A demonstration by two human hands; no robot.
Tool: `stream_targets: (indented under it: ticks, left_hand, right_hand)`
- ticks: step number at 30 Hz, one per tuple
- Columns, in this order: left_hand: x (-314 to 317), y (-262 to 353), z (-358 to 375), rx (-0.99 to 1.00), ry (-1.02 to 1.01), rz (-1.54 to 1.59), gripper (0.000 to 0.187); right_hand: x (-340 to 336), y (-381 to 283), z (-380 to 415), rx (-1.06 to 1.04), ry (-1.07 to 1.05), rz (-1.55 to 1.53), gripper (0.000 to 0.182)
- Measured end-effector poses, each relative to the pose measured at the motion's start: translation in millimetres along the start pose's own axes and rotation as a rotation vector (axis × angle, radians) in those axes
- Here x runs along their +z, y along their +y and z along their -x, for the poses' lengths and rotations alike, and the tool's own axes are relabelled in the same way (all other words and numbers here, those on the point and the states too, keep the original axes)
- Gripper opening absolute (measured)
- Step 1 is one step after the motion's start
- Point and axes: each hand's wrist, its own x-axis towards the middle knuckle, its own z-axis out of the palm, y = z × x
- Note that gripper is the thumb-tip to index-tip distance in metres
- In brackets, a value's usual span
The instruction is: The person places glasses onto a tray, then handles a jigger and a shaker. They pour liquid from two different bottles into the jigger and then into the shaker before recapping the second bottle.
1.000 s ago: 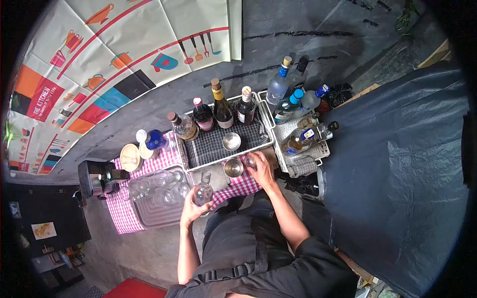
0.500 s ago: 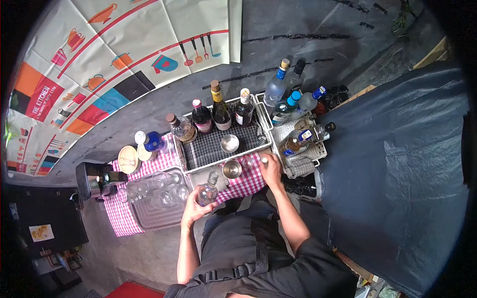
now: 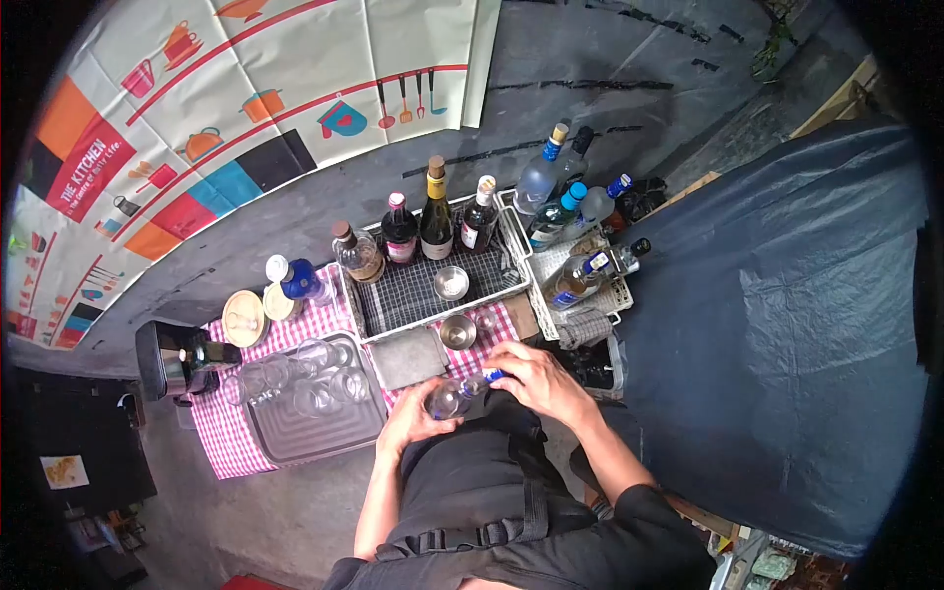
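My left hand [image 3: 411, 421] is wrapped round the body of a clear glass bottle [image 3: 449, 400], held tilted in front of my waist with its neck toward the right. At the mouth, the fingers of my right hand [image 3: 541, 382] pinch a blue-and-white cap [image 3: 493, 375]. Whether the cap is fully seated cannot be made out. Just beyond the bottle, a small steel bowl [image 3: 458, 332] stands on the checked cloth [image 3: 221, 433], beside a grey square slab [image 3: 409, 358].
A white-rimmed tray [image 3: 413, 326] holds several bottles and a small metal dish [image 3: 451, 283]. Right of it, a white basket [image 3: 600, 303] carries more bottles. Several glasses lie in a ribbed tray [image 3: 315, 447] at left, near a black appliance [image 3: 162, 359]. A dark sheet [image 3: 767, 324] hangs at right.
My right hand has come from the table's front edge to the bottle's mouth with the cap. The bottle, upright before, now tips to the right and sits lower, nearer my body.
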Motion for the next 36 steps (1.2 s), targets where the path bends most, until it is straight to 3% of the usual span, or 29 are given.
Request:
stream_targets:
  ticks: [2, 3, 4, 6, 7, 8, 10, 11, 12, 15, 16, 18, 19, 22, 23, 26, 28, 30, 31, 34, 35, 36]
  left_hand:
    - [-2, 8, 4, 0.045, -0.015, -0.086, 0.066]
    - [-5, 13, 7, 0.047, -0.025, -0.059, 0.065]
    - [-7, 16, 10, 0.054, -0.022, -0.056, 0.065]
    - [-10, 21, 14, 0.024, -0.066, -0.109, 0.068]
    - [-10, 23, 15, 0.024, -0.079, -0.16, 0.069]
    - [-9, 26, 17, 0.028, -0.079, -0.16, 0.069]
    - [-10, 30, 21, 0.12, -0.054, -0.202, 0.066]
    - [-10, 26, 20, 0.127, -0.072, -0.199, 0.066]
    - [-9, 23, 22, 0.132, -0.074, -0.202, 0.066]
    - [-8, 13, 23, 0.137, -0.046, -0.153, 0.069]
    - [-8, 10, 23, 0.144, -0.054, -0.157, 0.069]
    - [-10, 15, 26, 0.126, -0.05, -0.139, 0.069]
    - [-10, 19, 26, 0.122, -0.042, -0.137, 0.067]
    - [-5, 1, 20, 0.178, -0.041, -0.125, 0.067]
    - [-6, 5, 20, 0.165, -0.066, -0.113, 0.067]
    - [-6, 19, 18, 0.198, -0.138, -0.102, 0.067]
    - [-3, 20, 16, 0.219, -0.152, -0.129, 0.066]
    - [0, 23, 14, 0.241, -0.173, -0.162, 0.066]
    - [2, 21, 12, 0.222, -0.186, -0.162, 0.065]
    - [5, 24, 10, 0.225, -0.161, -0.183, 0.065]
    - [6, 25, 9, 0.204, -0.167, -0.164, 0.064]
    - [6, 27, 8, 0.204, -0.171, -0.169, 0.064]
  right_hand:
    - [8, -7, 10, -0.003, -0.045, -0.051, 0.027]
    - [17, -7, 13, -0.081, 0.089, -0.045, 0.026]
    - [19, -10, 17, -0.084, 0.089, -0.038, 0.026]
    - [20, -18, 26, 0.222, 0.062, -0.095, 0.025]
    - [32, -13, 31, 0.188, 0.195, -0.06, 0.03]
    - [42, -13, 38, 0.187, 0.197, -0.057, 0.03]
    - [53, -18, 44, 0.444, 0.187, 0.16, 0.04]
    - [49, -24, 41, 0.545, 0.054, 0.338, 0.049]
    - [48, -25, 41, 0.545, 0.06, 0.338, 0.049]
    - [44, -31, 44, 0.193, 0.351, 0.189, 0.059]
    - [41, -34, 48, 0.197, 0.361, 0.192, 0.059]
    - [32, -44, 58, 0.313, 0.12, -0.2, 0.058]
    - [25, -51, 61, 0.488, -0.022, -0.08, 0.054]
    - [24, -54, 69, 0.627, -0.077, 0.109, 0.051]
    - [21, -64, 69, 0.426, 0.166, 0.081, 0.047]
    - [29, -60, 67, 0.27, 0.274, -0.171, 0.043]
    - [37, -45, 73, 0.33, 0.234, -0.115, 0.041]
    - [41, -44, 72, 0.616, 0.086, 0.384, 0.042]
    - [39, -45, 73, 0.66, 0.08, 0.394, 0.046]
    - [24, -62, 73, 0.573, 0.274, 0.218, 0.05]
    - [29, -53, 74, 0.311, 0.463, 0.073, 0.044]
    - [31, -47, 75, 0.313, 0.468, 0.069, 0.044]
